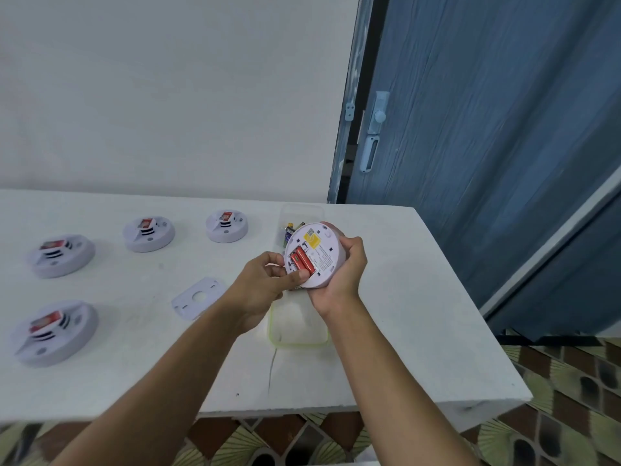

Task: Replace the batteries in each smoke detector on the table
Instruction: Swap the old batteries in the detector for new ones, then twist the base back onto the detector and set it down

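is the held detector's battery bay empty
No, two red batteries lie in the open bay of the detector that the right hand holds.

Both forearms extended fwd, converging. R hand [342, 274] cupped round detector [319, 253], fingers curled on right rim. L hand [265, 280] pinching lower-left rim, thumb pressed on its face.

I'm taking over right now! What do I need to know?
Right hand grips the detector, back up. Left hand pinches its edge, thumb on two red batteries in the open bay; old or new, I cannot tell.
A plate lies on the table; spare batteries sit in the tub behind.
Left: finish this one, refit the plate; whether the four other detectors are done, I cannot tell.
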A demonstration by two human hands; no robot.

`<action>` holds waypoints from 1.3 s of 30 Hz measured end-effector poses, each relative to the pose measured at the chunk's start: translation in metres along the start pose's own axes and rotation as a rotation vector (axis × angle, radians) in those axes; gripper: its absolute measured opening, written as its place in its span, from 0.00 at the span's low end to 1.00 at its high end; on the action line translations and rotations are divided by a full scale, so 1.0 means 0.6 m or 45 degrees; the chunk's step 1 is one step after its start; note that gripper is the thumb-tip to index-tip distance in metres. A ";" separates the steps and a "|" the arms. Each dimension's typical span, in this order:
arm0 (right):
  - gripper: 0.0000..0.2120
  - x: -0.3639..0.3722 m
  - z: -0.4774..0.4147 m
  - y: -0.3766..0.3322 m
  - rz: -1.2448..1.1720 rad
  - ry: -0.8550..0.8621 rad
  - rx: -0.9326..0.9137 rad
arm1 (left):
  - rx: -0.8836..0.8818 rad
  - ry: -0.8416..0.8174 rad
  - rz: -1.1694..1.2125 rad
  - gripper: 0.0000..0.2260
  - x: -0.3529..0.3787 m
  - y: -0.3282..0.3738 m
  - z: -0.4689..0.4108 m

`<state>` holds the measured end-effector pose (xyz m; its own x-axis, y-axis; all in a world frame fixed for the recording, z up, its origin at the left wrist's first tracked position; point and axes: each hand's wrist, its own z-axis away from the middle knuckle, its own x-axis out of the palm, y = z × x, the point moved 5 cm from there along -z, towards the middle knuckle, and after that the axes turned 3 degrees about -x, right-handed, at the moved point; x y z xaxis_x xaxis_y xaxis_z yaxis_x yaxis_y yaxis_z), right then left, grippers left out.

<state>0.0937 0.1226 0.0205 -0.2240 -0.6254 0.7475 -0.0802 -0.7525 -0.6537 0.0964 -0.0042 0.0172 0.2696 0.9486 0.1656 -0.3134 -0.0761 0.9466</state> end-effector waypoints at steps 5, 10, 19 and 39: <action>0.18 0.007 -0.001 0.014 0.007 -0.008 0.011 | -0.019 0.048 0.076 0.18 -0.008 -0.005 0.006; 0.18 0.012 -0.005 0.034 0.012 -0.018 0.040 | 0.091 0.219 -0.148 0.20 -0.039 0.000 0.013; 0.19 0.023 -0.012 0.079 -0.126 -0.065 0.163 | 0.139 0.594 -1.152 0.12 -0.174 0.008 0.017; 0.17 0.047 -0.003 0.135 0.006 -0.002 0.382 | 0.302 0.767 -1.217 0.31 -0.233 0.009 0.039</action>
<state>0.0791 0.0441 -0.0117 -0.2223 -0.6291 0.7448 0.2115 -0.7769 -0.5931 0.0784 -0.1442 0.0059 -0.1937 0.6382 -0.7451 -0.0191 0.7569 0.6533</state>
